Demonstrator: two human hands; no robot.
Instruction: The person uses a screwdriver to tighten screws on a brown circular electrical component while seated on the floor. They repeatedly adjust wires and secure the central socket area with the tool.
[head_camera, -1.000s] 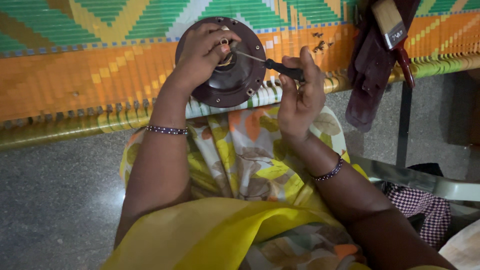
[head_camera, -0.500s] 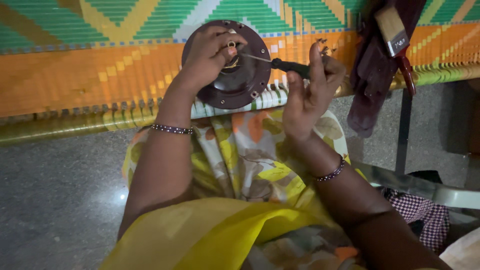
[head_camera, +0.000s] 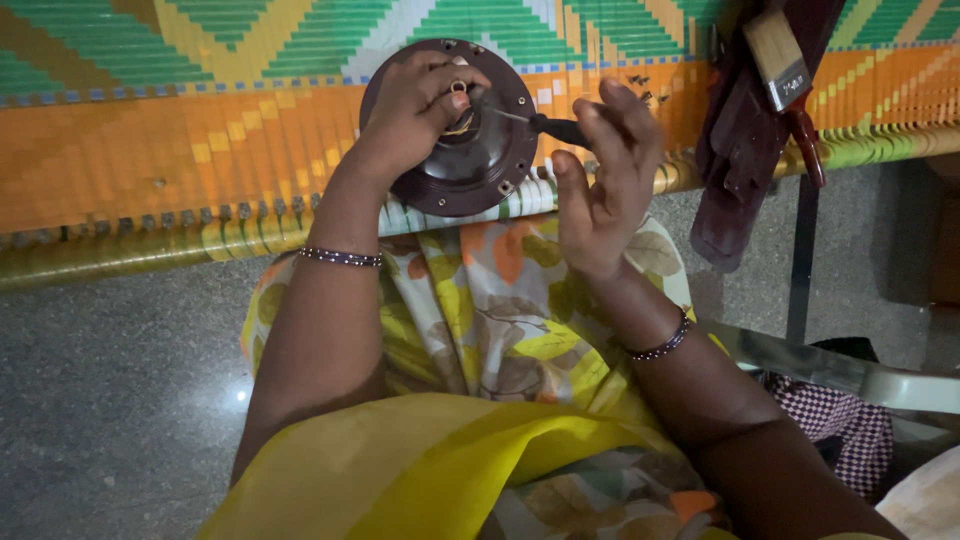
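Nearest the camera, a yellow cloth (head_camera: 420, 470) drapes over the person's lap, and under it a floral dress (head_camera: 490, 310) in orange, yellow and grey. Both forearms reach forward from here, each with a beaded bangle at the wrist. At the lower right lie a checked cloth (head_camera: 830, 420) and a pale plastic edge, on a grey stone floor (head_camera: 110, 390).

Further out, the right hand (head_camera: 600, 180) pinches the black handle of a small screwdriver (head_camera: 545, 125) between thumb and fingertips; the fingers are curled loosely, the grip light, not a full fist. The thin metal shaft runs left from the handle, with its tip at the centre of the disc.

The left hand (head_camera: 415, 110) holds a dark brown round disc (head_camera: 450, 125), a dished metal part with a raised hub and small holes near its rim. The fingers wrap over the hub from the left, thumb and forefinger closed about a small ring-like piece at the middle. The disc is tilted up to face the person and sits at the near edge of a woven cot (head_camera: 150, 150), overlapping that edge.

The cot's weave runs across the whole top of the view, orange near its edge, green, yellow and white zigzags beyond. At its right end hangs a maroon cloth (head_camera: 740, 140), with a flat paintbrush (head_camera: 775, 55) lying on it.
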